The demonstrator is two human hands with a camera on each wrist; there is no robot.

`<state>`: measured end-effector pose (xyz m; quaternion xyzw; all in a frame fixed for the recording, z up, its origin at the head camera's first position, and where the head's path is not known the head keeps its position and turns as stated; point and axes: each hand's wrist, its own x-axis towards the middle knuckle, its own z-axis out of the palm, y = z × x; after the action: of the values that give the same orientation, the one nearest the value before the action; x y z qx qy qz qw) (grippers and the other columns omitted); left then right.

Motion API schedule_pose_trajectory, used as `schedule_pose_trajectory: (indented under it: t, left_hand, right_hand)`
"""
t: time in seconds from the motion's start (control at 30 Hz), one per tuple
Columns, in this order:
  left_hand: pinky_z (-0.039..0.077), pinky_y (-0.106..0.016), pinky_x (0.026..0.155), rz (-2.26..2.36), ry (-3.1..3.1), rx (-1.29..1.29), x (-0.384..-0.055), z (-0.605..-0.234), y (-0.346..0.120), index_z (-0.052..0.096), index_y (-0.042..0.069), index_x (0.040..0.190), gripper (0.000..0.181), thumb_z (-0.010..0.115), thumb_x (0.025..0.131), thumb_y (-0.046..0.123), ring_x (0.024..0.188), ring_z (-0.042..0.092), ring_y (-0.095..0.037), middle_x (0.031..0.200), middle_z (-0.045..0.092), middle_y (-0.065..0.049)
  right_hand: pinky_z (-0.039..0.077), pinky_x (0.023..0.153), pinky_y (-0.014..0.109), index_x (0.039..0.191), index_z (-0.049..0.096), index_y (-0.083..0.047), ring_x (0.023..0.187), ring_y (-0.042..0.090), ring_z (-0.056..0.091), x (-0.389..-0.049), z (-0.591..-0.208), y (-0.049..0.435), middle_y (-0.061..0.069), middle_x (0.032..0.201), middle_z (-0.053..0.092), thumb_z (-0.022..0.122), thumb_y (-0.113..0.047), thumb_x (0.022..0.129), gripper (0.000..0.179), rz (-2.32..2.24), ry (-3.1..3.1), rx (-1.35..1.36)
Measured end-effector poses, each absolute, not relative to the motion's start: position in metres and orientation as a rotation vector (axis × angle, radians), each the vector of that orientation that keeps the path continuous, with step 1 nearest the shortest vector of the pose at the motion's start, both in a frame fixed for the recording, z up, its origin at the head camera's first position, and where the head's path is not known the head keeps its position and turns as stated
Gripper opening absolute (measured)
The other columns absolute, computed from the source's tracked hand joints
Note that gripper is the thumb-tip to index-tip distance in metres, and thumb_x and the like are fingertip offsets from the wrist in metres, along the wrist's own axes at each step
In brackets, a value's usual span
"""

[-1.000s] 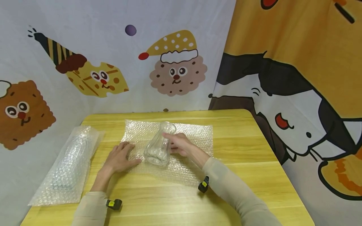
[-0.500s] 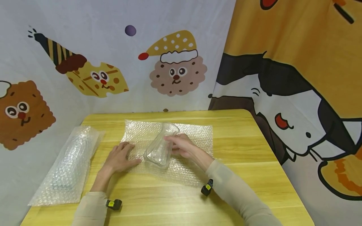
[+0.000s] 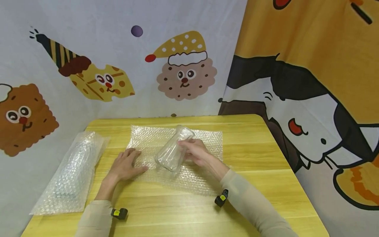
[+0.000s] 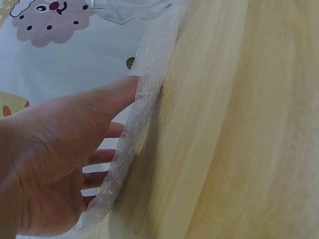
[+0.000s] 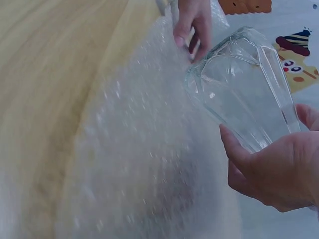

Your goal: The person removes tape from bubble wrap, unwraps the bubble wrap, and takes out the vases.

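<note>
My right hand (image 3: 195, 152) grips a clear glass vase (image 3: 171, 155) by its narrower part, thumb on one side and fingers on the other. The vase has flat facets and tilts over a sheet of bubble wrap (image 3: 204, 177), its wide end toward the left front. In the right wrist view the vase (image 5: 234, 82) stands clear of the wrap. My left hand (image 3: 125, 165) rests with relaxed, spread fingers on the left edge of the sheet. The left wrist view has the thumb and fingertips of that hand (image 4: 65, 154) right at the bubble wrap (image 4: 132, 134).
A bubble-wrapped bundle (image 3: 69, 177) lies at the table's left edge, its contents blurred by the wrap. The yellow wooden table (image 3: 254, 191) ends at a wall cloth (image 3: 118, 46) printed with cartoon figures. A black wrist camera (image 3: 221, 198) hangs from the right sleeve.
My right hand has shifted a little right and away from me with the vase, and the vase's wide end has risen. The left hand has stayed in place on the bubble wrap.
</note>
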<state>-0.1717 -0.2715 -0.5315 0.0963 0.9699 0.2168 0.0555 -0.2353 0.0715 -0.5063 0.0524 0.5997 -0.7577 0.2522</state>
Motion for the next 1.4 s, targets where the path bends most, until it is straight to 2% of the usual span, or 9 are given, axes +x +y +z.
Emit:
schedule_pose_trajectory:
  t: [0.27, 0.4, 0.6, 0.73, 0.87, 0.97, 1.1, 1.2, 1.4]
  left_hand:
    - [0.041, -0.081, 0.124, 0.661, 2.937, 0.285, -0.171, -0.531, -0.273, 0.053, 0.005, 0.165, 0.093, 0.079, 0.098, 0.064, 0.151, 0.047, -0.057, 0.174, 0.042, -0.031]
    - [0.041, -0.082, 0.123, 0.667, 2.938, 0.285, -0.169, -0.531, -0.274, 0.053, 0.004, 0.164, 0.092, 0.08, 0.098, 0.063, 0.15, 0.046, -0.059, 0.173, 0.042, -0.032]
    - [0.041, -0.082, 0.123, 0.663, 2.939, 0.283, -0.169, -0.532, -0.274, 0.053, 0.004, 0.164, 0.092, 0.08, 0.099, 0.063, 0.15, 0.046, -0.059, 0.173, 0.042, -0.031]
    - [0.041, -0.082, 0.123, 0.664, 2.942, 0.285, -0.169, -0.532, -0.274, 0.053, 0.004, 0.164, 0.091, 0.08, 0.099, 0.062, 0.15, 0.047, -0.058, 0.173, 0.043, -0.031]
    - [0.042, -0.081, 0.123, 0.67, 2.946, 0.289, -0.17, -0.533, -0.273, 0.054, 0.004, 0.164, 0.091, 0.08, 0.099, 0.062, 0.15, 0.047, -0.058, 0.173, 0.043, -0.031]
    - [0.042, -0.081, 0.123, 0.67, 2.947, 0.292, -0.171, -0.533, -0.272, 0.053, 0.005, 0.164, 0.091, 0.08, 0.099, 0.063, 0.15, 0.047, -0.057, 0.174, 0.043, -0.03]
    - [0.041, -0.081, 0.124, 0.671, 2.948, 0.297, -0.172, -0.534, -0.272, 0.054, 0.004, 0.164, 0.091, 0.08, 0.099, 0.062, 0.15, 0.047, -0.058, 0.174, 0.042, -0.031]
    - [0.04, -0.08, 0.125, 0.675, 2.948, 0.296, -0.173, -0.534, -0.272, 0.054, 0.004, 0.164, 0.091, 0.08, 0.099, 0.061, 0.151, 0.046, -0.058, 0.174, 0.042, -0.031]
    - [0.04, -0.08, 0.125, 0.674, 2.945, 0.292, -0.174, -0.535, -0.274, 0.053, 0.004, 0.165, 0.091, 0.08, 0.099, 0.061, 0.151, 0.046, -0.058, 0.174, 0.042, -0.031]
  right_hand:
    - [0.067, 0.109, 0.045, 0.133, 0.064, -0.004, 0.105, 0.02, 0.075, -0.245, -0.497, 0.097, 0.005, 0.121, 0.073, 0.083, -0.016, 0.101, 0.039, -2.176, 1.622, 0.226]
    - [0.067, 0.103, 0.039, 0.125, 0.063, -0.01, 0.11, 0.019, 0.073, -0.252, -0.491, 0.109, 0.004, 0.129, 0.067, 0.083, -0.016, 0.102, 0.032, -2.24, 1.643, 0.237]
    - [0.063, 0.098, 0.035, 0.107, 0.058, -0.02, 0.111, 0.017, 0.066, -0.261, -0.48, 0.128, -0.002, 0.119, 0.063, 0.081, -0.011, 0.103, 0.025, -2.376, 1.665, 0.203]
    - [0.064, 0.103, 0.038, 0.104, 0.058, -0.022, 0.111, 0.014, 0.069, -0.268, -0.473, 0.139, -0.004, 0.11, 0.064, 0.083, -0.009, 0.101, 0.028, -2.45, 1.769, 0.182]
    - [0.064, 0.093, 0.029, 0.104, 0.059, -0.023, 0.101, 0.01, 0.067, -0.277, -0.468, 0.15, -0.004, 0.114, 0.061, 0.088, -0.011, 0.097, 0.032, -2.501, 1.915, 0.217]
    - [0.063, 0.085, 0.022, 0.108, 0.061, -0.024, 0.097, 0.009, 0.062, -0.285, -0.466, 0.157, -0.003, 0.122, 0.058, 0.094, -0.015, 0.092, 0.038, -2.492, 2.076, 0.29]
    - [0.065, 0.088, 0.022, 0.126, 0.066, -0.019, 0.104, 0.014, 0.064, -0.294, -0.466, 0.164, 0.0, 0.132, 0.058, 0.099, -0.022, 0.087, 0.051, -2.417, 2.295, 0.365]
    - [0.064, 0.082, 0.021, 0.136, 0.066, -0.017, 0.099, 0.013, 0.066, -0.299, -0.466, 0.167, -0.001, 0.127, 0.061, 0.1, -0.023, 0.087, 0.06, -2.399, 2.39, 0.35]
    - [0.062, 0.099, 0.036, 0.151, 0.055, -0.015, 0.124, 0.026, 0.063, -0.313, -0.469, 0.173, 0.01, 0.144, 0.059, 0.1, -0.033, 0.087, 0.081, -2.242, 2.634, 0.327]
